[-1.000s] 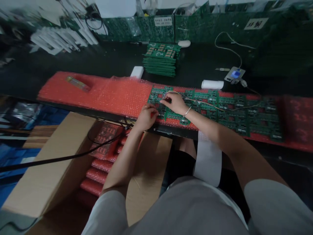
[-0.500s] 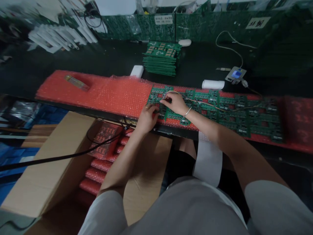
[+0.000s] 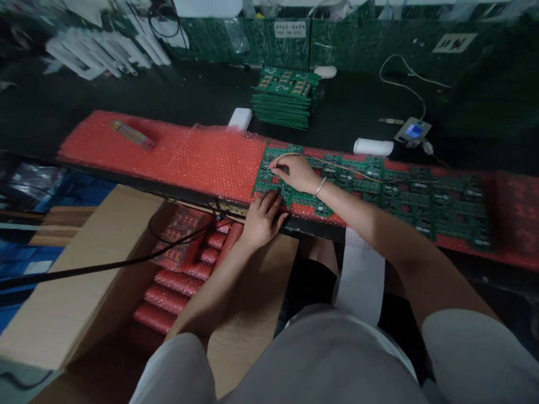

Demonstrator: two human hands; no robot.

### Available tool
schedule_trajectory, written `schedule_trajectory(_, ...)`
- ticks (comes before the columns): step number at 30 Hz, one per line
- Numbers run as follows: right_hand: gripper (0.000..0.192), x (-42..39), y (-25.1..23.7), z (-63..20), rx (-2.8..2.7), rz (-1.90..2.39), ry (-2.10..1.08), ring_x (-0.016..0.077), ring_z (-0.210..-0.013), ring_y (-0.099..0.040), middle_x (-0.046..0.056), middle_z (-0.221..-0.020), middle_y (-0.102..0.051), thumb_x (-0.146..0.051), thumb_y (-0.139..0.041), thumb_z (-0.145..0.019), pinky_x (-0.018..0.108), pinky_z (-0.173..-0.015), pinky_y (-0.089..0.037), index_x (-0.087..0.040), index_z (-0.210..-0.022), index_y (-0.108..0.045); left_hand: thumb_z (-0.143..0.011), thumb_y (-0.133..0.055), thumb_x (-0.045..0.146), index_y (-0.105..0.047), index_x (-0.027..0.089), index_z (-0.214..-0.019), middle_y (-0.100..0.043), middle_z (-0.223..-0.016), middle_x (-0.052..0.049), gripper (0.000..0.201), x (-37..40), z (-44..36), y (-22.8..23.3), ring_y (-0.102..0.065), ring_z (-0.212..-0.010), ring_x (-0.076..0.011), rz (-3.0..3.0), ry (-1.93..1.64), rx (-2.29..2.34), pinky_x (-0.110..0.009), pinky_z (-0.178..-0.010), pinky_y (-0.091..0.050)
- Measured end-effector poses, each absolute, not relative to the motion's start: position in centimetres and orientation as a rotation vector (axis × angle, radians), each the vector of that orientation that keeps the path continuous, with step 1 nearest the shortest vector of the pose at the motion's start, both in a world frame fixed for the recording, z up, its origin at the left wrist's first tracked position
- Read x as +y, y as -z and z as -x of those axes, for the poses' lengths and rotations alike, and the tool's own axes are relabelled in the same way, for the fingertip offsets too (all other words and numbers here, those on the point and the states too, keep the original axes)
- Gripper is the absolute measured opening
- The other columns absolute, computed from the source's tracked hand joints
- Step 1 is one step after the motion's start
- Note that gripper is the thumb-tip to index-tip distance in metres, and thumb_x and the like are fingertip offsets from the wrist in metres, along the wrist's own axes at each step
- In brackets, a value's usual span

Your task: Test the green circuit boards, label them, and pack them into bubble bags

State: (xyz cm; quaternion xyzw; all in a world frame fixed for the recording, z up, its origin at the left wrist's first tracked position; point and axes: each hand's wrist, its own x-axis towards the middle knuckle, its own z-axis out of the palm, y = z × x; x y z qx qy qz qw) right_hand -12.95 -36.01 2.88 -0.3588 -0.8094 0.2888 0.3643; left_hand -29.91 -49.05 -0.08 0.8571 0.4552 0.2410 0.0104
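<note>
Nearest the camera, below the table edge, an open cardboard box (image 3: 84,292) stands on the left with rolls of red bubble wrap (image 3: 177,280) packed inside it, and a black cable (image 3: 105,266) runs across its top. A white paper strip (image 3: 360,278) hangs down from the table edge beside the person's lap. Just above the box, the left hand (image 3: 263,216) rests at the near edge of the table, its fingers (image 3: 273,197) loosely spread and touching the near edge of the leftmost green circuit board (image 3: 290,179); they press on it rather than clasp it. That board lies at the left end of a row of circuit boards (image 3: 421,199) laid side by side on a long red bubble wrap sheet (image 3: 202,160) that covers the front of the table (image 3: 189,106). The right hand (image 3: 297,173), with a bracelet at the wrist, lies on the same board, its fingers pinched together on the end of a thin wire (image 3: 357,170) that trails off to the right over the row. Farther back on the dark table lie a white paper roll (image 3: 373,147), a small white block (image 3: 240,118) and a small device with a blue screen (image 3: 412,132) on a white cord. Behind those sits a stack of green boards (image 3: 286,98).
</note>
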Motion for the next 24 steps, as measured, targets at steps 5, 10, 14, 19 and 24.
schedule_trajectory(5, 0.016, -35.9, -2.9, 14.3, -2.168, 0.925, -0.709, 0.0206, -0.106, -0.071, 0.006, -0.108, -0.078, -0.014, -0.061, -0.092, 0.037, -0.100, -0.052, -0.018, -0.093, -0.076, -0.102, -0.056, 0.041, -0.058, 0.012, -0.137, -0.056, -0.144, -0.021, 0.045, -49.2, 29.9, 0.6, -0.050, -0.135, -0.0350, -2.689, -0.778, 1.430, -0.054, -0.110, -0.046)
schedule_trajectory(10, 0.022, -36.0, -3.0, 14.7, -2.259, 0.944, -0.676, 0.0201, -0.110, -0.070, 0.006, -0.111, -0.078, -0.010, -0.057, -0.093, 0.036, -0.103, -0.051, -0.018, -0.096, -0.077, -0.102, -0.056, 0.039, -0.057, 0.010, -0.138, -0.056, -0.144, -0.021, 0.046, -49.4, 29.9, 0.8, -0.050, -0.135, -0.0348, -2.689, -0.817, 1.433, -0.052, -0.111, -0.046)
schedule_trajectory(14, 0.022, -36.0, -3.3, 14.7, -2.302, 0.960, -0.648, 0.0208, -0.110, -0.069, 0.007, -0.112, -0.077, -0.010, -0.056, -0.094, 0.037, -0.104, -0.050, -0.018, -0.098, -0.076, -0.101, -0.057, 0.041, -0.056, 0.015, -0.140, -0.055, -0.146, -0.020, 0.047, -49.4, 29.9, 0.7, -0.049, -0.136, -0.0352, -2.627, -0.782, 1.449, -0.055, -0.111, -0.045)
schedule_trajectory(19, 0.020, -35.8, -3.4, 14.6, -2.342, 0.957, -0.631, 0.0221, -0.110, -0.069, 0.007, -0.114, -0.077, -0.012, -0.056, -0.094, 0.039, -0.103, -0.049, -0.018, -0.098, -0.076, -0.101, -0.057, 0.042, -0.056, 0.014, -0.140, -0.054, -0.147, -0.020, 0.048, -49.5, 29.8, 0.6, -0.048, -0.137, -0.0365, -2.593, -0.783, 1.443, -0.057, -0.112, -0.043)
schedule_trajectory(24, 0.020, -35.5, -3.2, 14.5, -2.424, 0.919, -0.607, 0.0216, -0.107, -0.068, 0.006, -0.114, -0.076, -0.011, -0.056, -0.093, 0.039, -0.103, -0.047, -0.019, -0.095, -0.075, -0.101, -0.055, 0.042, -0.058, 0.015, -0.138, -0.054, -0.146, -0.019, 0.046, -49.3, 29.8, 0.2, -0.048, -0.137, -0.0359, -2.572, -0.733, 1.470, -0.056, -0.111, -0.043)
